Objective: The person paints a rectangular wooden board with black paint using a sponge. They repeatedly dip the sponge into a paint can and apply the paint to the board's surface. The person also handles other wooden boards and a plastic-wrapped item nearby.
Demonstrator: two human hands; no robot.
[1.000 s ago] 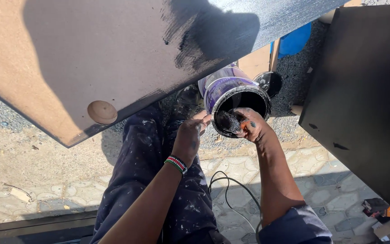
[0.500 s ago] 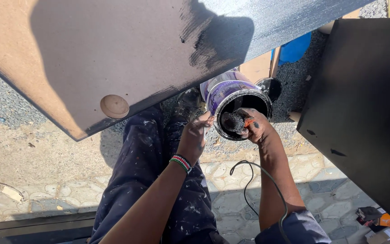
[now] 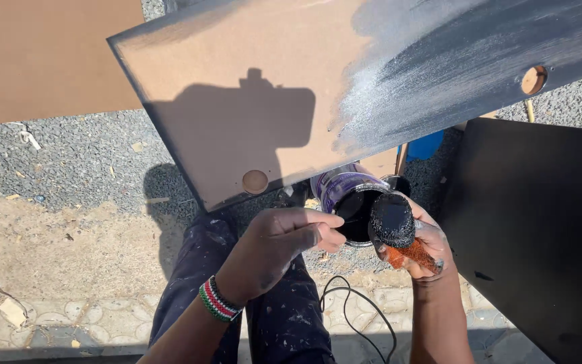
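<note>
The right hand (image 3: 420, 251) is closed around the orange handle of a small paint roller (image 3: 393, 220), and the roller's sleeve is black and wet with paint. It is lifted just above the open paint can (image 3: 351, 199), close to the far right side of the rim. The left hand (image 3: 283, 243) grasps the near edge of the same can with thumb and fingers, so the can stays steady; a striped beaded bracelet (image 3: 217, 300) sits on this wrist. The can is between the two hands and a little beyond them, and the black paint inside is visible.

Beyond the hands lies a brown board (image 3: 291, 101), tilted, with black paint only on its right part and two round holes in it. To the right of the right hand there is a board already black (image 3: 540, 229). Under the hands are the person's trousers (image 3: 284, 317), speckled with paint, and a black cable (image 3: 358, 310) on the paved ground.

I think the main risk is dripping: the roller looks heavily loaded, so paint may fall on the trousers or the cable when it travels to the board. Also, if the left hand loosens, the can could tip and spill.
</note>
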